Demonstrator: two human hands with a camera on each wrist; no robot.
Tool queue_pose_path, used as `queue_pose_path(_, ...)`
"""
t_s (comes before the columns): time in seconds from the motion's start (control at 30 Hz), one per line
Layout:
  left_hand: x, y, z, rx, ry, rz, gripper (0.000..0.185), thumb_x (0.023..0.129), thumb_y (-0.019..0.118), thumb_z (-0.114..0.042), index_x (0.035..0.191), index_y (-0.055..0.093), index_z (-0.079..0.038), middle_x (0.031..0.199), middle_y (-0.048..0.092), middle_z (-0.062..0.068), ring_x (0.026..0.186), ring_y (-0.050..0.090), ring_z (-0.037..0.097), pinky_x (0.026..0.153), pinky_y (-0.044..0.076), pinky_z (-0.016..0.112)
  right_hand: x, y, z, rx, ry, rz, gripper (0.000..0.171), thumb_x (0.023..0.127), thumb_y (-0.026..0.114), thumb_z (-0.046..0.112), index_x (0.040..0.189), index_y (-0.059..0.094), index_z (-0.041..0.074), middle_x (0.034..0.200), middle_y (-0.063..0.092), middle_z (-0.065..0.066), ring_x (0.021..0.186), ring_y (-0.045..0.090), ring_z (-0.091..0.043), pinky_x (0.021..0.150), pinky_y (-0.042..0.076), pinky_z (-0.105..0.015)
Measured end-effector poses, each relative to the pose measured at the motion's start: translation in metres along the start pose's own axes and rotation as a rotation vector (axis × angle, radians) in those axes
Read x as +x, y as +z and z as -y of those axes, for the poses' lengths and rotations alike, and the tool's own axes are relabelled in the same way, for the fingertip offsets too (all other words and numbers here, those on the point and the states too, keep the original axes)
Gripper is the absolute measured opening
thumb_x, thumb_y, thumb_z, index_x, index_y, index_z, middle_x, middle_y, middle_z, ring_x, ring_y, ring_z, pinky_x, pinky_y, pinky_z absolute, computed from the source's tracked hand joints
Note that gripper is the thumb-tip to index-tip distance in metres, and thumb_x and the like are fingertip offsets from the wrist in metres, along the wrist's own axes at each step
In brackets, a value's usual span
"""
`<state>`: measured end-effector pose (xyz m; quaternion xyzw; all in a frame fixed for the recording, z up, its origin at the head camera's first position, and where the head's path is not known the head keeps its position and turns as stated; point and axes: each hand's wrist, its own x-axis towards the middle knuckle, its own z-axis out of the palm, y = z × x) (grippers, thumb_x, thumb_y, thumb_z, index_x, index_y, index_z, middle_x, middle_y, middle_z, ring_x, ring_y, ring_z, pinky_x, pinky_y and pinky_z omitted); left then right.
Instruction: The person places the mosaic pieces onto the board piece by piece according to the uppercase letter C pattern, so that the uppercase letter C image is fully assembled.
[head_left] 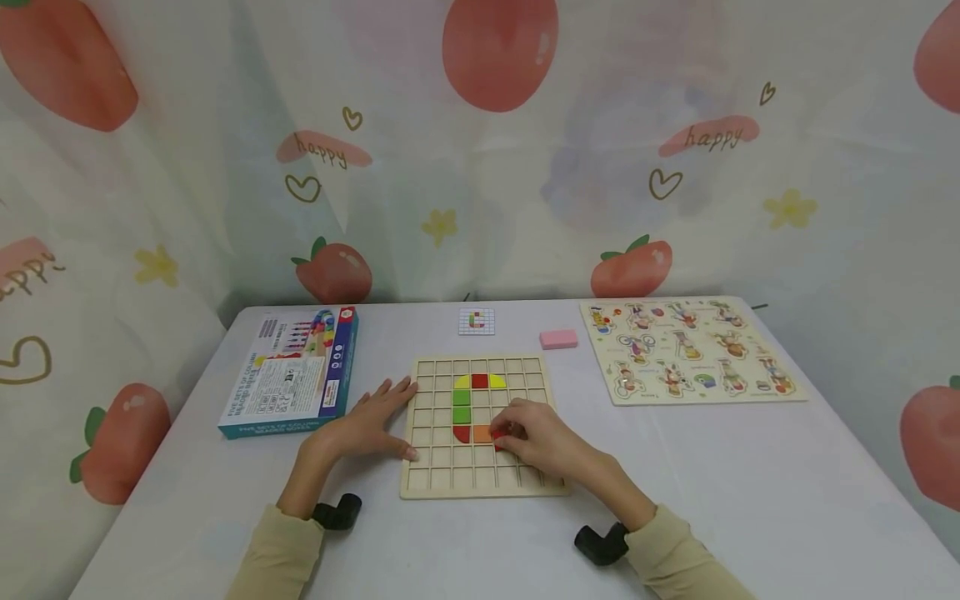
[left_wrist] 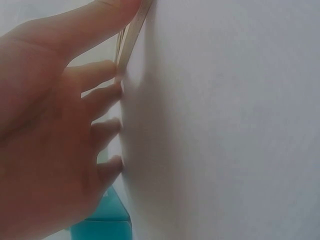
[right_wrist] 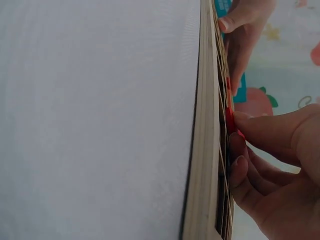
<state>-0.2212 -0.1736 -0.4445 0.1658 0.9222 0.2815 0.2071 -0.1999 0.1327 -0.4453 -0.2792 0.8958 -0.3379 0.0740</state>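
A wooden grid board point(head_left: 483, 492) lies flat on the table. Coloured tiles sit in its cells: a red square point(head_left: 479, 381) between two yellow rounded tiles, two green squares point(head_left: 461, 406), a red rounded tile point(head_left: 462, 434) and an orange square point(head_left: 481, 434). Between thumb and fingertips, my right hand point(head_left: 542, 437) pinches a red tile point(right_wrist: 230, 120) at the cell right of the orange one; its full shape is hidden. My left hand point(head_left: 363, 425) lies at the board's left edge, fingers spread, with thumb and fingertips touching it.
A small pattern card point(head_left: 477, 322) lies behind the board, with a pink block point(head_left: 558, 339) to its right. On the left is a blue and white box point(head_left: 288, 371). A wooden animal puzzle board point(head_left: 693, 350) occupies the back right.
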Motion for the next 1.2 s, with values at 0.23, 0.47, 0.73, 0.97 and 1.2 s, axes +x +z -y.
queue_pose_path(0.23,0.0012,0.0022,0.0024,0.016,-0.016,-0.005,0.11,0.079,0.086,-0.046,0.165,0.024,-0.017,0.174,0.012,0.005,0.161,-0.001,0.034,0.129,0.001,0.06,0.0004,0.0004,-0.0004,0.011,0.032,0.017,0.018,0.091,0.077,0.008,0.109,0.075,0.007,0.096,0.067,0.002,0.079,0.056,-0.008,0.068,0.051,-0.019)
queue_pose_path(0.47,-0.0005,-0.0001,-0.0016,-0.002,-0.004,-0.011,0.108,0.079,0.087,-0.042,0.164,0.027,-0.012,0.173,0.015,0.01,0.16,0.001,0.038,0.128,0.002,0.062,-0.0005,-0.0013,-0.0018,-0.015,0.015,0.024,0.019,0.09,0.078,0.009,0.109,0.075,0.008,0.094,0.064,0.003,0.079,0.055,-0.009,0.067,0.051,-0.019)
queue_pose_path(0.73,-0.0007,0.0001,-0.0017,0.005,-0.011,-0.012,0.108,0.08,0.087,-0.043,0.164,0.027,-0.014,0.173,0.015,0.009,0.16,0.001,0.038,0.128,0.002,0.063,-0.0015,-0.0027,-0.0024,-0.043,-0.001,-0.029,0.016,0.092,0.076,0.008,0.108,0.075,0.008,0.097,0.064,0.001,0.082,0.055,-0.01,0.069,0.051,-0.019)
queue_pose_path(0.97,-0.0002,0.0015,-0.0006,-0.002,-0.012,-0.018,0.108,0.078,0.087,-0.043,0.164,0.028,-0.014,0.173,0.016,0.009,0.16,0.002,0.038,0.127,0.003,0.063,-0.0017,-0.0018,-0.0014,-0.045,-0.013,-0.002,0.018,0.09,0.078,0.009,0.108,0.076,0.008,0.098,0.062,0.0,0.084,0.054,-0.012,0.071,0.052,-0.019)
queue_pose_path(1.2,0.0012,0.0027,-0.0024,0.008,-0.016,-0.014,0.108,0.079,0.087,-0.043,0.164,0.028,-0.016,0.173,0.015,0.007,0.161,0.001,0.037,0.128,0.002,0.062,-0.0007,-0.002,-0.0028,-0.046,-0.006,-0.031,0.016,0.09,0.078,0.006,0.106,0.075,0.008,0.098,0.065,0.0,0.085,0.057,-0.01,0.073,0.053,-0.019)
